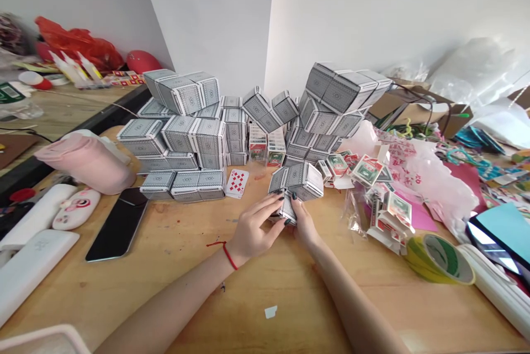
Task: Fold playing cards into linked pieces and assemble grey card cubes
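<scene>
My left hand and my right hand are closed together around a deck of playing cards with grey patterned backs. A red string bracelet circles my left wrist. Directly beyond my fingers, touching or almost touching the held deck, lies a small group of grey-backed decks. Many more such decks are piled at the left and at the right. Boxed decks in red and green stand between the piles. One loose ten of diamonds lies face up left of my hands.
Opened card boxes and crumpled clear plastic lie to the right, near a yellow tape roll. At the left are a black phone, a pink pouch and white cases. A paper scrap lies in front.
</scene>
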`<state>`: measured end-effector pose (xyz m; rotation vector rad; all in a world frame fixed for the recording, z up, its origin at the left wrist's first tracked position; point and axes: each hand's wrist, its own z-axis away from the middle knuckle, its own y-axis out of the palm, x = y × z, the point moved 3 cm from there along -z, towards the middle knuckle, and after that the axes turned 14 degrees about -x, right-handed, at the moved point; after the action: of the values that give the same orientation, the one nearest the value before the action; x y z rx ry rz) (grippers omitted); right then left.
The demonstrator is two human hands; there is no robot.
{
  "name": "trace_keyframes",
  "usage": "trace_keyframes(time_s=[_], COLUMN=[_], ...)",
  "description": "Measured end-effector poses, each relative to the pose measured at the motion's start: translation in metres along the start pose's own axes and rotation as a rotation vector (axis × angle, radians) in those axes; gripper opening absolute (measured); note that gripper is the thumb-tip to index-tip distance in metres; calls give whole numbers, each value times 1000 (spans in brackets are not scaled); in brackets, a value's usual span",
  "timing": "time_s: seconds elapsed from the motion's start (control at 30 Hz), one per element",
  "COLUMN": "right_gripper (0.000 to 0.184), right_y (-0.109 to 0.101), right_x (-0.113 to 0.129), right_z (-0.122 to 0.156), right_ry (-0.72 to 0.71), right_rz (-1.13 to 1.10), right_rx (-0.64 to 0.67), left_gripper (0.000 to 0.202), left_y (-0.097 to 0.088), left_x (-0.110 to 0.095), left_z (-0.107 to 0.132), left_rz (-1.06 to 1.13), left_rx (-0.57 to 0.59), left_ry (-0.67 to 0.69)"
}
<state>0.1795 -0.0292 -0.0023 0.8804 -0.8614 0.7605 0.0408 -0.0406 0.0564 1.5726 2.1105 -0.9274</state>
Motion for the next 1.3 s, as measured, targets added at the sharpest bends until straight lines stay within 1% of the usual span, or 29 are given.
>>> trace_keyframes(time_s=[0.07,0.17,0.23,0.3,0.33,0.4,0.5,0.57,0.63,0.73,0.8,0.87,0.93,1.0,1.1,1.3], right_gripper=[36,36,38,40,41,44,45,46,49,54,55,54,52,55,56,49], right_y=[-2,-4,-5,-6,-5,-3,0,-1,-2,-2,-1,4,10,14,18,24], right_x=[-3,-8,-10,-8,-7,-5,-4,-4,-5,-5,-1,5,10,13,16,21], right_z=[-4,-8,-9,-8,-7,-3,2,3,4,6,8,12,17,21,24,28], right_ry=[-70,-72,-70,-103,-117,-112,-82,-96,-117,-150,-207,-272,-289,-280,-257,-228], right_rz=[3,1,13,22,23,24,44,67,102,191,260,296,268,219,157,74], right_rx=[-8,22,32,24,33,83,159,170,171,154,136,164,256,301,295,306], left_gripper=[29,25,35,43,46,47,48,49,50,53,56,62,64,58,51,45], left_y=[-1,2,8,12,14,17,18,17,16,14,13,13,13,13,14,13], left_x=[5,20,32,41,44,46,42,40,41,45,48,50,52,53,53,54], left_z=[1,3,4,5,4,2,-1,-2,-3,-3,-2,-2,-3,-3,-4,-4], left_rz=[83,215,319,418,472,587,704,719,717,735,783,819,803,763,709,636], left_rx=[-20,-69,-98,-110,-89,15,198,241,225,166,153,129,86,65,86,100], left_ry=[-111,-385,-573,-700,-743,-803,-858,-887,-907,-928,-940,-943,-939,-940,-941,-930])
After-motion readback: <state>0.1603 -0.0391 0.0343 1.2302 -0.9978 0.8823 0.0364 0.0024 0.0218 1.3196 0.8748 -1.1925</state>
